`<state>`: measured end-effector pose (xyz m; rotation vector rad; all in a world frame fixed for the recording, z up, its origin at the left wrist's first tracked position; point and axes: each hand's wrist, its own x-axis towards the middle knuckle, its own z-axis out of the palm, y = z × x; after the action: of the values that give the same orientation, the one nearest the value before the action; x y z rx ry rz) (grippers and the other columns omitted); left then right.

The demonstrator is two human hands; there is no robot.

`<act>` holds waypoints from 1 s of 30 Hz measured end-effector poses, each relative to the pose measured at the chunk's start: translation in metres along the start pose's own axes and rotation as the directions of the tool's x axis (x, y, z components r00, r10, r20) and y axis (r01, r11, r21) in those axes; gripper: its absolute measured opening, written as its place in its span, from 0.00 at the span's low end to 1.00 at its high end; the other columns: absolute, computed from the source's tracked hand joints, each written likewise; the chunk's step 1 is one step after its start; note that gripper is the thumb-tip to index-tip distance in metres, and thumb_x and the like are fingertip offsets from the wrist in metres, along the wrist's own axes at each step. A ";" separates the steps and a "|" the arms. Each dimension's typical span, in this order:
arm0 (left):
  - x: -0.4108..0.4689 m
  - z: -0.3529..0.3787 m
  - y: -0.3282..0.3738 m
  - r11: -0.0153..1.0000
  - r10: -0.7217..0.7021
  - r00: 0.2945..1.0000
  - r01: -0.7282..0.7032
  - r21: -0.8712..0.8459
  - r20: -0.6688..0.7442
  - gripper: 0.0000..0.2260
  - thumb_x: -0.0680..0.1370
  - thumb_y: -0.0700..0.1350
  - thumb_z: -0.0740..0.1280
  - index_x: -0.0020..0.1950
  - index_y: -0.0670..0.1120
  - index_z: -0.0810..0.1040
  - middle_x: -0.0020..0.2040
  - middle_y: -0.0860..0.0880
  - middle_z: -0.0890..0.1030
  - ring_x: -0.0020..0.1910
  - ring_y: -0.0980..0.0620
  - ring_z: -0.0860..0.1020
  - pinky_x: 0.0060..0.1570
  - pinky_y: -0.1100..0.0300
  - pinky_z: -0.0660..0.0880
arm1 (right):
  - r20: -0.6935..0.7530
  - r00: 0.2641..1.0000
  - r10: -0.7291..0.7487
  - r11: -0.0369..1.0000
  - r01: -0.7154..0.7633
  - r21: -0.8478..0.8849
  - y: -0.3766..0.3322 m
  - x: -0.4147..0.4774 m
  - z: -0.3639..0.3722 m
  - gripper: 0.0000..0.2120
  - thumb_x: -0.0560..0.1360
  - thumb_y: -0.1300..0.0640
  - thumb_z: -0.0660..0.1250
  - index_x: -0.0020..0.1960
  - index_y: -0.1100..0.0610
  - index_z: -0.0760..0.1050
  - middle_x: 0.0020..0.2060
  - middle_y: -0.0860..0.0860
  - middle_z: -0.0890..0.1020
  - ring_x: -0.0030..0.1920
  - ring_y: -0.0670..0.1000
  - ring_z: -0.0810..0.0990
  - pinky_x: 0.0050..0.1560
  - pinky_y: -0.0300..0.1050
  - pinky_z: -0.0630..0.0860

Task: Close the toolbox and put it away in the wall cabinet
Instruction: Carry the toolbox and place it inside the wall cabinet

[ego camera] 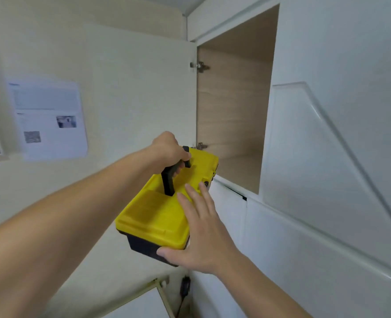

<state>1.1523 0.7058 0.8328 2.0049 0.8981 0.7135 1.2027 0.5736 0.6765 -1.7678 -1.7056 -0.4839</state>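
Left grip (169,149) fisted round black handle (169,180) — right grip (196,228) flat, fingers spread, thumb under closed yellow toolbox (153,216); open wall cabinet (233,106) at 1 o'clock, door (144,88) swung left.

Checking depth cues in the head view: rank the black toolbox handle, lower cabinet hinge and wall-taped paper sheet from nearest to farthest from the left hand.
1. Black plastic toolbox handle, gripped by the left hand.
2. Lower metal cabinet hinge, just right.
3. White printed paper sheet, far left on the wall.

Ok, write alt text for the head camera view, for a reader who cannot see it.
A person lifts a closed yellow plastic toolbox with a black base toward an open, wood-lined white wall cabinet. The left hand grips its black handle; the right hand steadies its near end.
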 end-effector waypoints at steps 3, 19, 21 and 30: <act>0.037 0.023 0.022 0.999 0.035 0.998 -0.035 -0.011 0.044 0.12 0.74 0.38 0.71 0.49 0.27 0.78 0.36 0.35 0.81 0.29 0.42 0.76 0.33 0.51 0.77 | -0.030 0.999 0.025 0.999 -0.026 -0.043 0.035 0.018 -0.008 0.52 0.63 0.24 0.62 0.77 0.52 0.53 0.79 0.49 0.50 0.77 0.52 0.36 0.74 0.58 0.53; 0.209 0.123 0.078 0.998 0.061 0.996 -0.062 0.001 0.066 0.06 0.61 0.27 0.66 0.34 0.34 0.77 0.25 0.39 0.74 0.24 0.45 0.72 0.31 0.54 0.72 | -0.028 0.989 0.145 0.969 -0.148 -0.197 0.208 0.120 -0.005 0.51 0.64 0.22 0.57 0.77 0.50 0.50 0.79 0.49 0.50 0.76 0.53 0.34 0.74 0.61 0.52; 0.236 0.133 0.077 0.997 0.079 0.993 -0.077 -0.033 0.088 0.07 0.61 0.27 0.65 0.36 0.33 0.78 0.27 0.39 0.74 0.24 0.45 0.72 0.32 0.54 0.72 | -0.012 0.985 0.173 0.959 -0.171 -0.227 0.227 0.135 0.002 0.51 0.64 0.23 0.57 0.77 0.50 0.49 0.79 0.50 0.50 0.76 0.54 0.34 0.74 0.62 0.51; 0.371 0.197 0.069 0.988 0.144 0.954 -0.126 -0.084 0.264 0.08 0.68 0.25 0.62 0.40 0.34 0.77 0.27 0.40 0.71 0.23 0.47 0.69 0.25 0.58 0.67 | 0.120 0.873 0.473 0.801 -0.369 -0.472 0.310 0.208 0.042 0.51 0.68 0.25 0.54 0.78 0.54 0.40 0.79 0.53 0.41 0.75 0.62 0.32 0.73 0.62 0.39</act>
<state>1.5384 0.8841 0.8497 2.0568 0.5746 0.5203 1.5207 0.7674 0.7244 -2.5466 -1.3353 -0.4955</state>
